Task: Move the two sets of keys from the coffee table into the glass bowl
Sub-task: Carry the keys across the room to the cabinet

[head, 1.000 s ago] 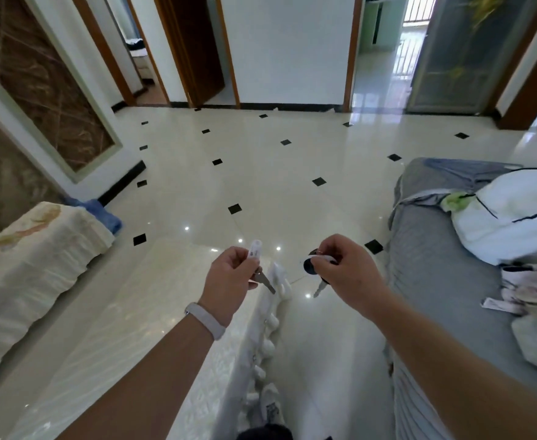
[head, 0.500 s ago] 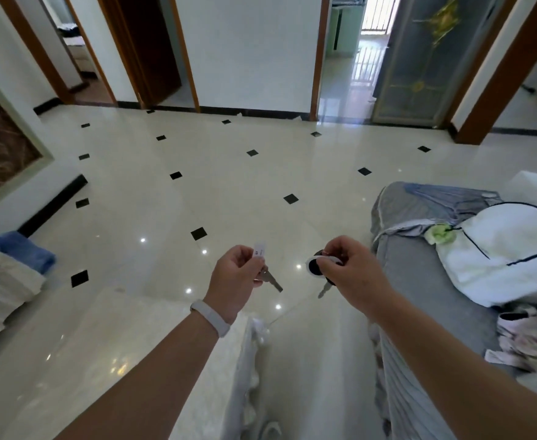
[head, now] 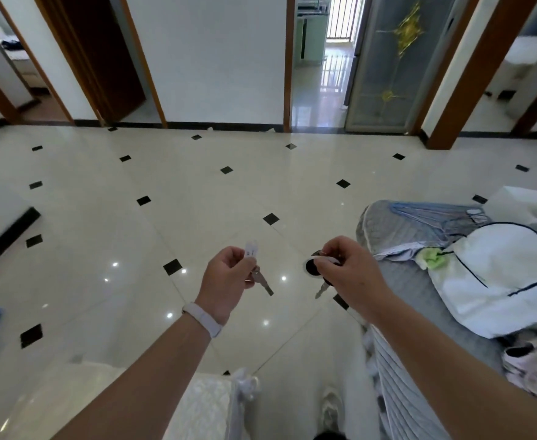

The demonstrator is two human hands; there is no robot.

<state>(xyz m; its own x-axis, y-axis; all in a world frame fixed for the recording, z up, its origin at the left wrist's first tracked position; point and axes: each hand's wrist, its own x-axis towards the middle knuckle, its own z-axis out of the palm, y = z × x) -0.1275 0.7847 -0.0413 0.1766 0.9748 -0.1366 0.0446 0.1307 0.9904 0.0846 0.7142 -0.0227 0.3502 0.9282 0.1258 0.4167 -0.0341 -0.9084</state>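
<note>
My left hand (head: 227,277) is shut on a set of keys with a white tag (head: 250,249); a silver key hangs below the fingers. My right hand (head: 348,274) is shut on a second set of keys with a black round fob (head: 312,267); one key dangles under the palm. Both hands are held out at chest height over the tiled floor, a short gap between them. The coffee table (head: 210,404) with a white lace cover shows at the bottom edge. No glass bowl is in view.
A grey covered sofa (head: 400,392) runs along the right, with a white garment bag (head: 508,274) and crumpled clothes on it. Glossy cream floor tiles (head: 197,192) with black diamonds stretch ahead to open doorways (head: 321,65) and a frosted glass door.
The view has swung right and forward: the coffee table and the covered furniture at the left have slid out of frame, and the doorways are nearer. Both hands still hold their keys.
</note>
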